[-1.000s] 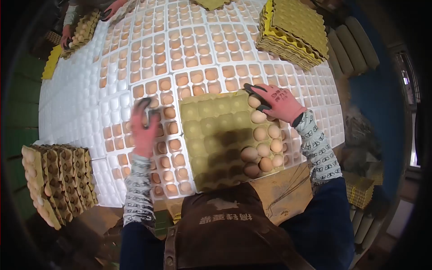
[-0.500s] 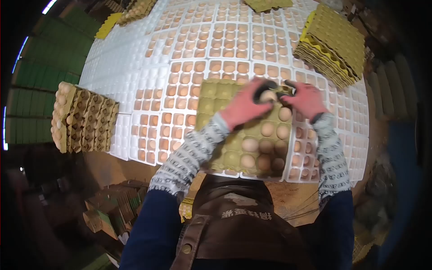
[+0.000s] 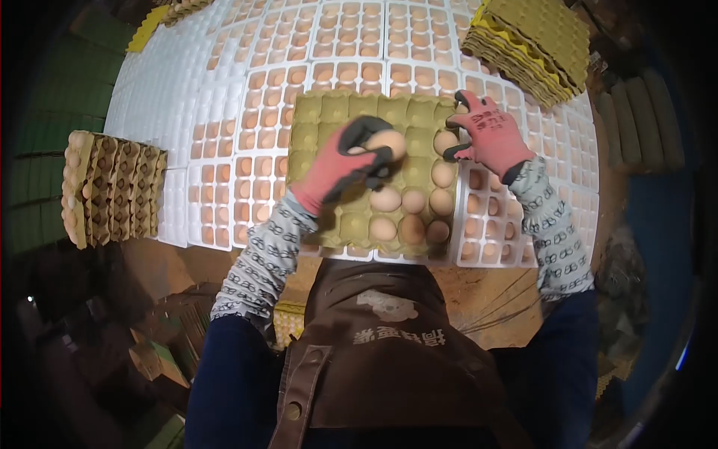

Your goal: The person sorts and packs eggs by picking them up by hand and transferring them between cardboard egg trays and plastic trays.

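My left hand (image 3: 345, 161), in a pink glove with black fingertips, is closed round a light brown egg (image 3: 387, 142) above the middle of a pulp egg tray (image 3: 318, 127). At the tray's upper right edge, my gloved right hand (image 3: 490, 133) has its fingers curled about an egg (image 3: 445, 142) in the right column. Another egg (image 3: 461, 109) shows partly under its upper fingers. Several eggs (image 3: 413, 200) sit in the tray's lower right cells, while its left and upper cells hold none. White plastic trays lie beneath.
White plastic trays (image 3: 265, 75) filled with eggs cover much of the table. Bare white trays (image 3: 161, 97) lie to the left. A stack of loaded pulp trays (image 3: 116, 191) stands at the left edge, and pulp trays (image 3: 535, 45) are piled at the upper right.
My hands were close together at the tray's upper right. My left hand has moved left and toward me with an egg; my right hand stays by the right column. The view has shifted.
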